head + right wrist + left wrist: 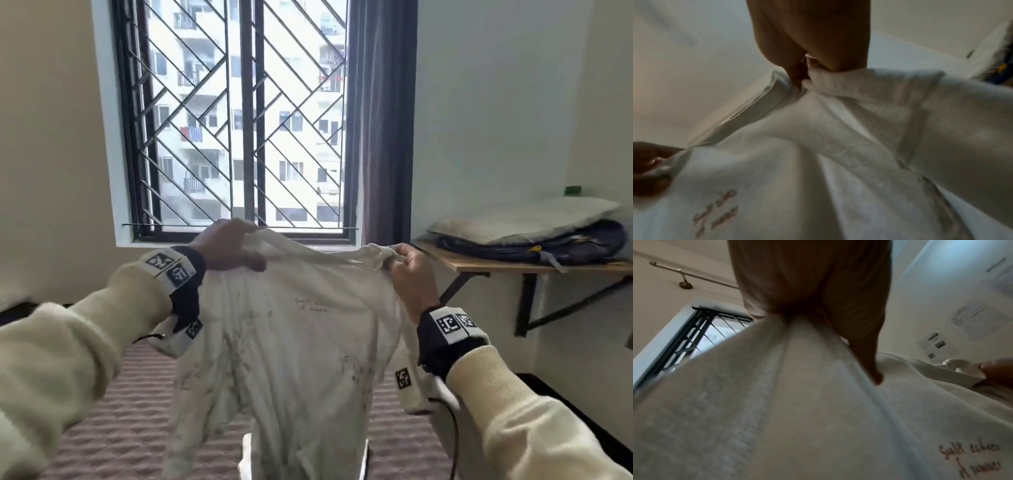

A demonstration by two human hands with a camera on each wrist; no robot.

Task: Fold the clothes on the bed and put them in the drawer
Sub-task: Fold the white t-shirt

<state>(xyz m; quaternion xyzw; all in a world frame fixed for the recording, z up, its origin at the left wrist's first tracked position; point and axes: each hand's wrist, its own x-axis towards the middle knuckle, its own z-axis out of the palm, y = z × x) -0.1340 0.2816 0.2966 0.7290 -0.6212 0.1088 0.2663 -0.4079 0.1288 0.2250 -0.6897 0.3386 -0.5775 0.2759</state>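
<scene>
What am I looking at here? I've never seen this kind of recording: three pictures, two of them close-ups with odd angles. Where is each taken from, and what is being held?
No machine here: a person works with bare hands, wearing cameras. The wide picture comes from a head camera looking forward and down. The other two come from cameras strapped to the wrists, looking along each hand, so they show fingers and cloth from very close.

The left hand and right hand each grip one shoulder of a white shirt, holding it up spread out in front of the window. The shirt has small writing on the chest. Below it lies the bed with a ribbed pinkish cover. At right, a wall shelf carries a pillow and dark bedding. No drawer shows in any view.
</scene>
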